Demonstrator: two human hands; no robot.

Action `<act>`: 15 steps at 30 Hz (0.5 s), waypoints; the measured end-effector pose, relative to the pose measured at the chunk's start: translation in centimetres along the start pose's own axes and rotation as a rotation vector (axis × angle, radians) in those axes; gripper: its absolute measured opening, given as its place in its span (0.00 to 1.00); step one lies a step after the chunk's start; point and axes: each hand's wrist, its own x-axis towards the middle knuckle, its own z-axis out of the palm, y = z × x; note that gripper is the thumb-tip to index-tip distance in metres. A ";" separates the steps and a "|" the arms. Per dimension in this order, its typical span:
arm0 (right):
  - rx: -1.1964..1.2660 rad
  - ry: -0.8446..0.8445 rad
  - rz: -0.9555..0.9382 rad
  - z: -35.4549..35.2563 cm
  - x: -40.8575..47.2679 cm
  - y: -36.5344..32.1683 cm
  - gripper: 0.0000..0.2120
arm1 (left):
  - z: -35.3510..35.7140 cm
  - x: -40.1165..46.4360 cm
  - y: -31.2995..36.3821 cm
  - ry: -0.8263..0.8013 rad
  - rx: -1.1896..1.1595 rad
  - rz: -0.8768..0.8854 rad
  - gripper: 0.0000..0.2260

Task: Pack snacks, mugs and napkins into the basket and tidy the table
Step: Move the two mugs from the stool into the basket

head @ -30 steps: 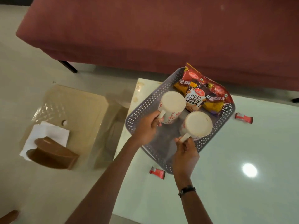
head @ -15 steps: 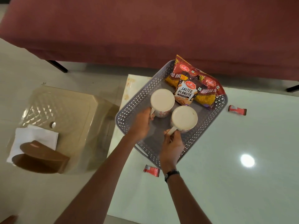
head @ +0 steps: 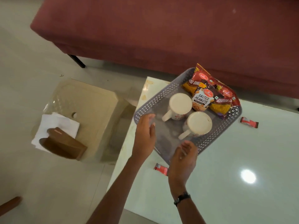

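I have both mugs standing upside down in the grey basket (head: 150,104), the far mug (head: 178,106) close by the near mug (head: 198,123), each handle pointing back toward me and a little left. The snack packets (head: 210,94) lie piled at the basket's far end against the sofa (head: 161,29). My left hand (head: 144,135) hovers over the basket's near-left wall with its fingers (head: 149,118) loose and straight, holding nothing; my right hand (head: 182,160) hangs at the near corner, fingers relaxed and likewise empty. Mugs and snacks look packed, so I judge the napkins come next. They lie off the counter (head: 226,183) altogether: the white napkins (head: 56,123) sit on a low beige stool (head: 90,101) well to the left of my hands, partly under a brown wooden holder (head: 63,143). The stack's long edge runs roughly from near-left to far-right, with the free corners pointing away toward the stool's hole. My left hand is plainly the nearer one, so I would reach leftward with it. Two red wrappers also wait on the counter, one (head: 161,169) just beside my right hand, one (head: 249,122) past the basket's right end.
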 end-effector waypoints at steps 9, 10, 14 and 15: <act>-0.080 -0.880 -0.522 9.9 -7.5 -6.7 0.09 | -12.0 -7.0 -6.3 0.717 0.003 -0.341 0.13; -0.132 -0.962 -0.610 11.6 -8.4 -7.1 0.10 | -13.2 -7.5 -7.3 0.785 0.043 -0.373 0.15; -0.393 -1.173 -0.866 16.7 -12.2 -7.9 0.14 | -16.2 -8.3 -11.1 0.796 -0.013 -0.543 0.24; -0.471 -1.180 -0.877 17.5 -12.9 -8.0 0.14 | -16.7 -8.2 -11.7 0.754 -0.066 -0.587 0.25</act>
